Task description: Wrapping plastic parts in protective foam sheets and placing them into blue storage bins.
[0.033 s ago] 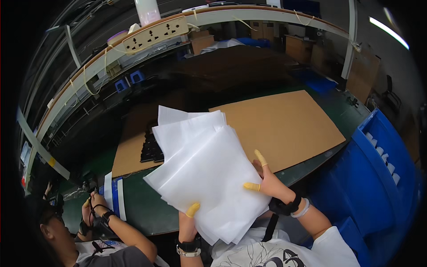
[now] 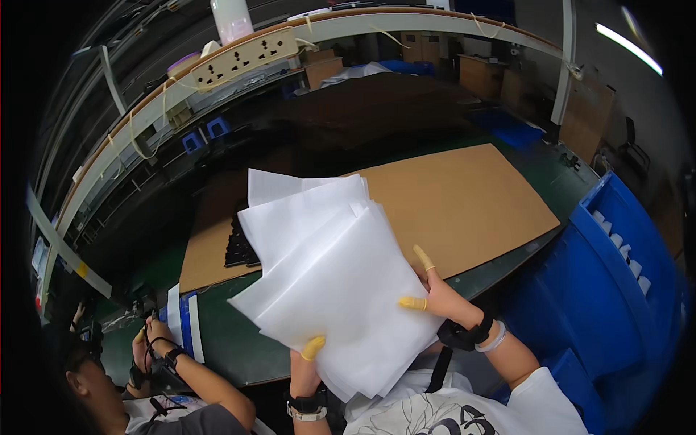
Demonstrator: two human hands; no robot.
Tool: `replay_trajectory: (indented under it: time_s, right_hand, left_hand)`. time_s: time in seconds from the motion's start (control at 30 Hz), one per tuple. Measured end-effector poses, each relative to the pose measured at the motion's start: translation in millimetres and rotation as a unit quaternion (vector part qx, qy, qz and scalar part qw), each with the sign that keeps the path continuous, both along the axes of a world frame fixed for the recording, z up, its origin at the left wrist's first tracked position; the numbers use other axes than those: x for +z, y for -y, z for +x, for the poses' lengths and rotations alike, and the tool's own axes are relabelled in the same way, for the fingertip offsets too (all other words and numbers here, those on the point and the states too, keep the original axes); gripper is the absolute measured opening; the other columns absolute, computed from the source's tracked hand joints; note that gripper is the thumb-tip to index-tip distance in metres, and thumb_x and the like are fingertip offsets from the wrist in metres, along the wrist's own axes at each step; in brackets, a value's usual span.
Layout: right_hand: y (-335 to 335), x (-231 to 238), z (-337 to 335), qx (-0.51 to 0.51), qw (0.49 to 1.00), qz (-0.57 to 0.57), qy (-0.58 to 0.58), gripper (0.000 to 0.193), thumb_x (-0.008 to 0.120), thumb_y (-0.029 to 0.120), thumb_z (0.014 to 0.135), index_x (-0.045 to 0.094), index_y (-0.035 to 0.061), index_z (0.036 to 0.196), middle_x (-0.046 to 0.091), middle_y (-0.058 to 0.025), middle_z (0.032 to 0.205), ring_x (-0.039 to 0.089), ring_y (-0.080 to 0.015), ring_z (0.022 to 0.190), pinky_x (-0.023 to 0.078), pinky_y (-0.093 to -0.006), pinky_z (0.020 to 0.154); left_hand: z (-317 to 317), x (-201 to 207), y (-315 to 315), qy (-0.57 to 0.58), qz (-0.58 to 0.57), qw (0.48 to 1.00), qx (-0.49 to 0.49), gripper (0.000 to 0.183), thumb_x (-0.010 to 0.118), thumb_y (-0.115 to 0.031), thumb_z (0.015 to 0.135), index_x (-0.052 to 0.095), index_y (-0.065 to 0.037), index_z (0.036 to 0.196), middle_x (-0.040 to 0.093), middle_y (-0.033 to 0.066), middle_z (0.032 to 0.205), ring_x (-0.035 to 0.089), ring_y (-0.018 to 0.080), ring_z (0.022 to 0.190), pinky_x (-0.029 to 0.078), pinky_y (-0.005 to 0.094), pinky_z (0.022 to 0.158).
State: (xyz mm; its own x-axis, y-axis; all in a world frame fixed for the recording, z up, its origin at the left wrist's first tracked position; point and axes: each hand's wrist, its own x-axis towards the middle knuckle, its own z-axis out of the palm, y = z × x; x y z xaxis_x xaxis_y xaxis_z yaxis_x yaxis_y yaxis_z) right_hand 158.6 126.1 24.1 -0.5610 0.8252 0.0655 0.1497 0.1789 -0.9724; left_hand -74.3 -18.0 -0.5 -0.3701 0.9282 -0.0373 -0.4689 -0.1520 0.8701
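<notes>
A fanned stack of thin white sheets [image 2: 341, 275], perhaps foam or paper, is held up in front of me above the near edge of the bench. My left hand [image 2: 306, 368] grips its lower left edge, the yellow-cotted thumb on top and the other fingers hidden beneath. At the right edge my right hand [image 2: 442, 296] pinches the stack; its thumb, in a yellow finger cot, presses on the top sheet, and another cotted finger points up beside the edge. Behind the sheets lies a brown cardboard sheet [image 2: 464, 210], with black parts [image 2: 239, 243] on its left portion.
The green bench [image 2: 232, 341] carries blue and white strips [image 2: 190, 326] at the left. A co-worker's hands [image 2: 148, 344] work beside them. A large blue bin [image 2: 580, 290] with white pieces stands on the right. A power strip [image 2: 246, 59] hangs on the frame above.
The view has shifted slightly, and the far end of the sheets sits a little further left. Both hands keep their hold on the stack.
</notes>
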Motion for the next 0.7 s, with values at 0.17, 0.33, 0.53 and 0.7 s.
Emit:
replay_trajectory:
  time_s: [0.17,0.33,0.53,0.7]
  right_hand:
    - [1,-8,37,0.174,0.969,-0.129,-0.122,0.083,0.073,0.029,0.072,0.027,0.0002,0.134,0.044,-0.0099,0.128,0.042,-0.0185,0.115,0.035,-0.0305,0.096]
    - [35,-40,97,0.078,0.974,-0.128,-0.169,0.053,0.069,0.019,0.077,0.047,0.002,0.122,0.055,-0.0063,0.114,0.05,-0.0135,0.102,0.04,-0.0281,0.09]
    - [93,-86,197,-0.207,0.93,-0.174,-0.249,0.052,0.066,0.012,0.079,0.043,0.0015,0.124,0.053,-0.0076,0.117,0.05,-0.0149,0.105,0.041,-0.0296,0.09]
    - [197,-175,345,-0.54,0.813,-0.142,-0.164,0.039,0.064,0.012,0.077,0.053,-0.0001,0.112,0.061,-0.0062,0.096,0.058,-0.0144,0.085,0.048,-0.0279,0.076]
  left_hand:
    - [8,-22,3,0.077,0.008,0.989,-0.126,0.039,0.062,-0.005,0.072,0.05,0.001,0.109,0.057,0.0116,0.102,0.056,0.0206,0.091,0.046,0.0338,0.079]
    - [37,-32,-9,-0.043,-0.009,0.966,-0.255,0.045,0.054,-0.016,0.085,0.04,0.005,0.123,0.054,0.0116,0.109,0.054,0.0216,0.097,0.044,0.0321,0.083]
    - [109,16,-28,-0.329,0.026,0.919,-0.216,0.044,0.055,-0.006,0.083,0.041,0.004,0.123,0.047,0.018,0.119,0.046,0.0268,0.107,0.035,0.0363,0.093]
    - [104,42,-49,-0.779,0.114,0.613,-0.064,0.049,0.053,-0.02,0.085,0.039,0.0,0.127,0.04,0.026,0.125,0.036,0.0402,0.118,0.027,0.0463,0.1]
